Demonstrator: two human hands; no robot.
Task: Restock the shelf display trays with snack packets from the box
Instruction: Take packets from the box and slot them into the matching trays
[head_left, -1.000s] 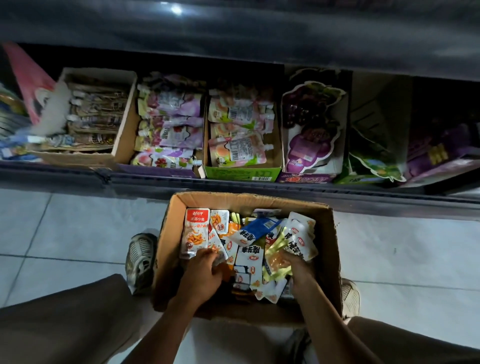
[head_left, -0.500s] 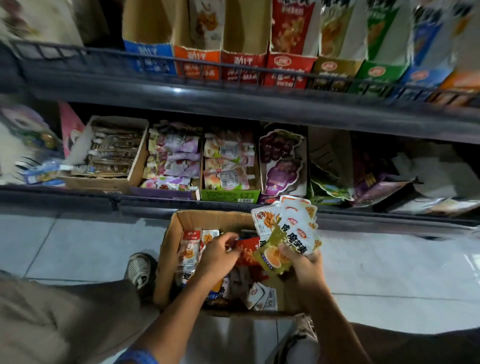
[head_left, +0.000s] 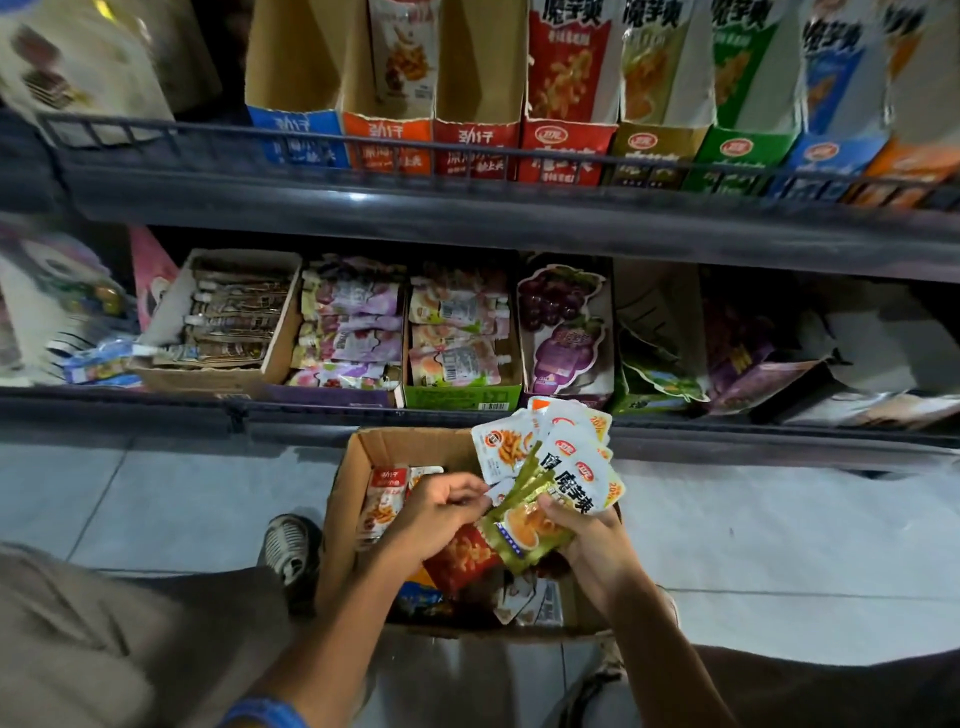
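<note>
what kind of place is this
Most likely a small shop's snack aisle: metal shelves hold rows of display trays with packaged snacks, and a restock box of snack packets sits on the tiled floor.

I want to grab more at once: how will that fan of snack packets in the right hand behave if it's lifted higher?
The fan of snack packets, pinched at its base by the right hand, is probably light. The packets look thin and floppy, splaying at different angles. Their glossy film may be slippery, so outer ones could slide out.
</note>
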